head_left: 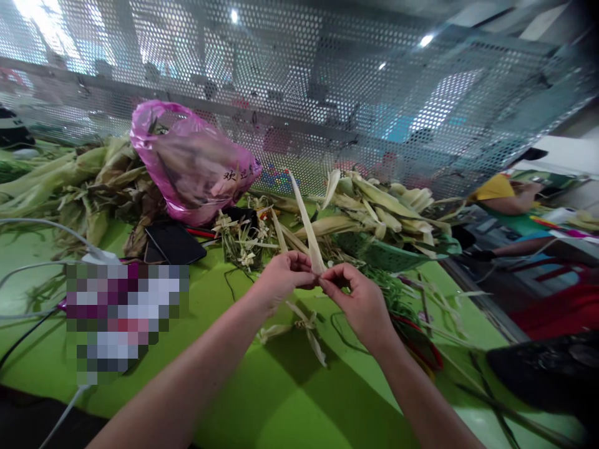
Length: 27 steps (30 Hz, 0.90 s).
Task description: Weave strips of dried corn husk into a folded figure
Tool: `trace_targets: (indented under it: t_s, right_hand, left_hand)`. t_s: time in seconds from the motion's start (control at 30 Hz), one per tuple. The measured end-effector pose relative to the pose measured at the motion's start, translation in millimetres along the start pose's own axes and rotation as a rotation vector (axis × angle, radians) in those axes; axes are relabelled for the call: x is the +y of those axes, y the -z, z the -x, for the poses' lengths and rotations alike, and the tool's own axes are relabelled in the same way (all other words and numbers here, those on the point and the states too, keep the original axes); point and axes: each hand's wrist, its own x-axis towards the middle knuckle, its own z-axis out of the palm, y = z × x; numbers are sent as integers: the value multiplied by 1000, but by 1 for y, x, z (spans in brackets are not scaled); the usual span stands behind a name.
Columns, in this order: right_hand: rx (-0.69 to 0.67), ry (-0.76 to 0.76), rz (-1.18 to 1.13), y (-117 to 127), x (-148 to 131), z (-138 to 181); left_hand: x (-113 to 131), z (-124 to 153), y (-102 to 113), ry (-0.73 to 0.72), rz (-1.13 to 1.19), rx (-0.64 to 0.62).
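A long pale strip of corn husk (306,218) stands upright between my hands, its tip pointing up. My left hand (287,277) pinches it near its lower end. Close beside, my right hand (358,299) has thumb and forefinger closed on the same lower end. Below them on the green table lies a small bundle of husk pieces (304,324). Behind my hands, a green basket (388,252) is heaped with dry corn husks (388,206). Clipped husk bits (243,240) lie to the left of my left hand.
A pink plastic bag (196,168) stands at the back left, beside a pile of corn husks (93,181). A black phone (175,242) and white cables lie on the left. Red-handled scissors (423,352) are right of my right arm. A perforated metal screen (290,93) borders the table's back. Another person (508,193) is at far right.
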Motion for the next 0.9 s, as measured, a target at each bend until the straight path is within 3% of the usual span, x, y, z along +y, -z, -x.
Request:
trace_targets:
  t_s: [0.2,0.33,0.63,0.9]
  right_hand:
    - [25,-142,-244,-1,9,-3]
    - [-31,-247,-371,2,8,-4]
    - [-54,-267,-342,1,4,-3]
    - [-2,-268,-407,-3,4,-2]
  left_hand:
    - [-1,0,2,-35,-33,-34]
    - [-1,0,1,-54,-54,-32]
    - [-3,-5,3,-99,-229,-23]
    - [-2,-1,-4,45,-210,-37]
